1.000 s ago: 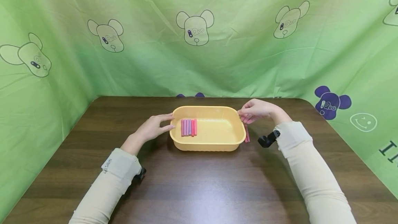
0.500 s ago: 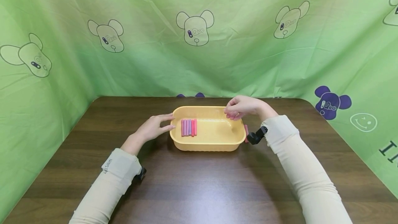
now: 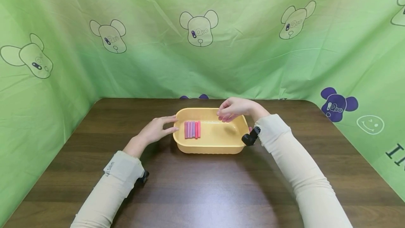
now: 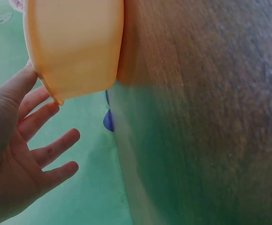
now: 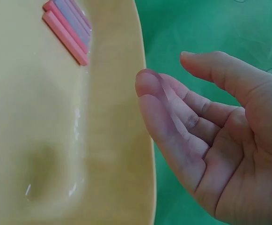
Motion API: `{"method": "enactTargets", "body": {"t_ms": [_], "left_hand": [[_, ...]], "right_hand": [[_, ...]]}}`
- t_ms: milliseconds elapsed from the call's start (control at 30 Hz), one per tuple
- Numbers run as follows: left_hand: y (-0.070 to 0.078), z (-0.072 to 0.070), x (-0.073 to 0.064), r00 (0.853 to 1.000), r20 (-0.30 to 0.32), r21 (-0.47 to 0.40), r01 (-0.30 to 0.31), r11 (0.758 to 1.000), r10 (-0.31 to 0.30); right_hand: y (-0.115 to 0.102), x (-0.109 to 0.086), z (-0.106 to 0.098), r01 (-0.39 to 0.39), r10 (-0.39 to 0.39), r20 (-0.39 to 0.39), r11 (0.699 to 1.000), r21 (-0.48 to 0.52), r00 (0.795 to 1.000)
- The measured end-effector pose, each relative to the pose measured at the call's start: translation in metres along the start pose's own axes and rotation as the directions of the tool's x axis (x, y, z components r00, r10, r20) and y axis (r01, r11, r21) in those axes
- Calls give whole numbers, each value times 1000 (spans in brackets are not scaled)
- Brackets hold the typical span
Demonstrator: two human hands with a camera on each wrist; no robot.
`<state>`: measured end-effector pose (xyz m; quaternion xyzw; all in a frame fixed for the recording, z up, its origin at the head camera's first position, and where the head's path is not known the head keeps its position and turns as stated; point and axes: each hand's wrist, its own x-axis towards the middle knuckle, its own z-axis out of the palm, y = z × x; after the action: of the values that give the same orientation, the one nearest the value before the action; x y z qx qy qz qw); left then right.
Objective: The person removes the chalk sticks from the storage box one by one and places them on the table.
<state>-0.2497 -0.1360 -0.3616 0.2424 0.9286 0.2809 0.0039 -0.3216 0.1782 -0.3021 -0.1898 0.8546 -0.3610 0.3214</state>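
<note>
A yellow plastic bin (image 3: 218, 149) stands on the table, with several pink, purple and red chalk-like sticks (image 3: 193, 130) lying side by side in its left part. My left hand (image 3: 153, 130) touches the bin's left rim with thumb and fingertips, its fingers spread and nearly straight in the left wrist view. Over the back right of the bin hovers my right hand (image 3: 235, 108), its fingers loosely bent. In the right wrist view, nothing lies between the thumb and fingers of that hand (image 5: 210, 122).
Just outside the bin's right wall, a bit of a pinkish stick (image 3: 250, 128) shows on the brown wooden table (image 3: 202, 185); my right wrist camera (image 3: 251, 137) partly covers that spot. A green printed cloth (image 3: 240, 62) hangs behind and at both sides.
My right hand has moved left from the bin's right rim to above its inside. The left hand, the bin and the sticks in it stay where they were.
</note>
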Motion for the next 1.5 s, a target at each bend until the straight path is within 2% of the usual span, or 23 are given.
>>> {"method": "enactTargets", "body": {"t_ms": [633, 1033, 1500], "left_hand": [[-1, -1, 1, 1000, -2, -1, -3, 1000, 3], [-1, 0, 2, 1000, -19, 1, -12, 1000, 12], [0, 0, 2, 1000, -5, 8, -7, 1000, 7]], "right_hand": [[-2, 36, 11, 14, -15, 50, 1000, 17, 999], [-2, 56, 22, -14, 12, 83, 1000, 20, 996], [7, 74, 34, -62, 56, 148, 997, 41, 987]]}}
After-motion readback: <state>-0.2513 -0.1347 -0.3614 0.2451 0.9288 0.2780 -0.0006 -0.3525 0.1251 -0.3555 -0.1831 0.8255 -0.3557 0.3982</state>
